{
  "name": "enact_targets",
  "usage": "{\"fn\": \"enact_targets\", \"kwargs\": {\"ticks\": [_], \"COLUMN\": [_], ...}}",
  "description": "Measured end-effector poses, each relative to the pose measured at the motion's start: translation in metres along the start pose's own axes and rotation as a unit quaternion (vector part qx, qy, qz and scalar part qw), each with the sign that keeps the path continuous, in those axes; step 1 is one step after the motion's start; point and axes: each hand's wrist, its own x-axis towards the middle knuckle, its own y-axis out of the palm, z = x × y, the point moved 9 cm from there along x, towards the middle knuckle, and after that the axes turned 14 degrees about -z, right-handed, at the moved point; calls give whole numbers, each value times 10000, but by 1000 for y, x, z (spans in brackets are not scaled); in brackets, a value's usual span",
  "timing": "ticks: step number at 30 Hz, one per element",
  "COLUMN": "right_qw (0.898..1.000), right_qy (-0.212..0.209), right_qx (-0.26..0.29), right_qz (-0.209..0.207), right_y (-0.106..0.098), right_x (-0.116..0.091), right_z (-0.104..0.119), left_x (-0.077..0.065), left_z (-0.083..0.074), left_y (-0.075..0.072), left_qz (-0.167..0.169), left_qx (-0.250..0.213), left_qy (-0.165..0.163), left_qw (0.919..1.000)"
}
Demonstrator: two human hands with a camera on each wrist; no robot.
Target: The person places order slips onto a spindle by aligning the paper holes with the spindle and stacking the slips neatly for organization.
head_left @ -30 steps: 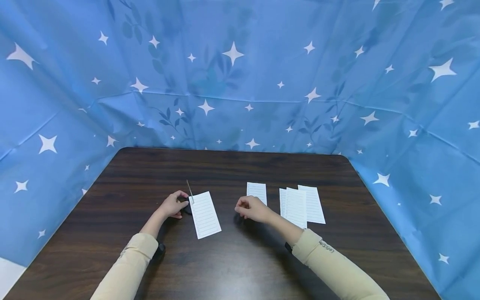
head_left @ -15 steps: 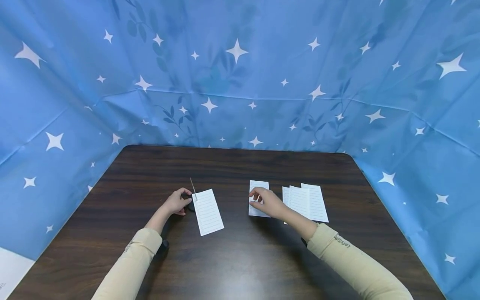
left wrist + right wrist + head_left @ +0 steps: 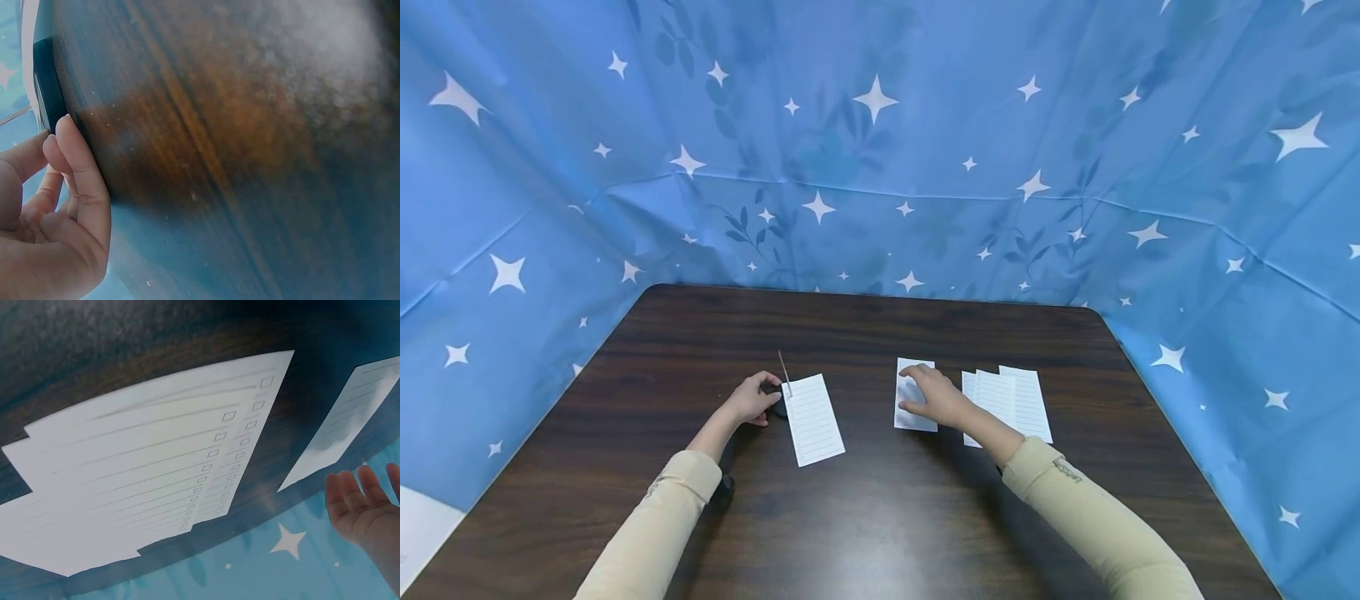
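Observation:
My left hand [image 3: 748, 402] grips the black base [image 3: 778, 410] of a paper spike by its left side. In the left wrist view, thumb and fingertips touch that dark base [image 3: 50, 81]. The spike's thin rod [image 3: 784, 367] rises beside the top left corner of a lined checklist sheet [image 3: 816, 425], which covers part of the base; the sheet appears to be on the rod. Over a single lined sheet [image 3: 906, 419] my right hand [image 3: 942, 398] has its fingers loosely spread. The right wrist view shows these fingers apart, near that sheet [image 3: 344, 419], with nothing held.
Right of my right hand lie several overlapping lined sheets [image 3: 1026, 400], with printed check boxes showing on the same sheets [image 3: 137, 469] from the right wrist. All rest on a dark wood-grain table [image 3: 865, 517]. A blue star-patterned cloth [image 3: 880, 158] hangs behind the table's far edge.
My right hand has moved rightward and away from me, from beside the single sheet to above it, and its fingers have spread. The left hand stays on the spike's base.

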Motion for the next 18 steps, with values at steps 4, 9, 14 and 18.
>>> {"fn": "enact_targets", "kwargs": {"ticks": [4, 9, 14, 18], "right_qw": [9996, 9964, 9915, 9905], "right_qy": [140, 255, 518, 663], "right_qx": [-164, -523, -523, -507], "right_qz": [185, 611, 1071, 1094], "right_y": [4, 12, 25, 28], "right_x": [5, 9, 8, 10], "right_z": [-8, -18, -36, -43], "left_x": [-13, -16, -15, -15], "left_z": [-16, -18, -14, -15], "left_y": [-6, -7, -6, -7], "left_qz": [-72, -135, -160, -170], "left_qx": [130, 177, 179, 206], "left_qy": [-96, -78, -128, -110], "left_qw": [9998, 9997, 9996, 9996]}}
